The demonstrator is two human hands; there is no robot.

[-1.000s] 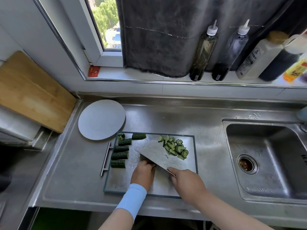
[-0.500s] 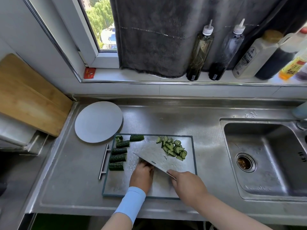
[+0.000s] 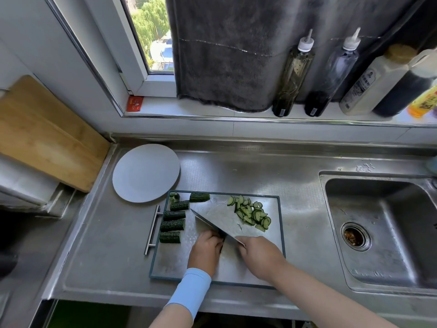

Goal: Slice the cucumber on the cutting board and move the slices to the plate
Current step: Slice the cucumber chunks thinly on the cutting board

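Gripping knife (image 3: 212,227) handle, right hand (image 3: 260,259) fingers wrapped round; left hand (image 3: 205,252) fingers curled beside blade, grasp unclear.

A home kitchen. A stainless steel counter (image 3: 236,171) runs into a built-in sink (image 3: 335,221) with a drain, and oil and sauce bottles (image 3: 293,74) line the window sill (image 3: 160,105) behind it. A wooden board (image 3: 47,138) leans at the left wall.

Daylight comes through the window (image 3: 151,43); a grey towel (image 3: 224,55) hangs above the steel bench (image 3: 236,166) with its sink (image 3: 378,209).
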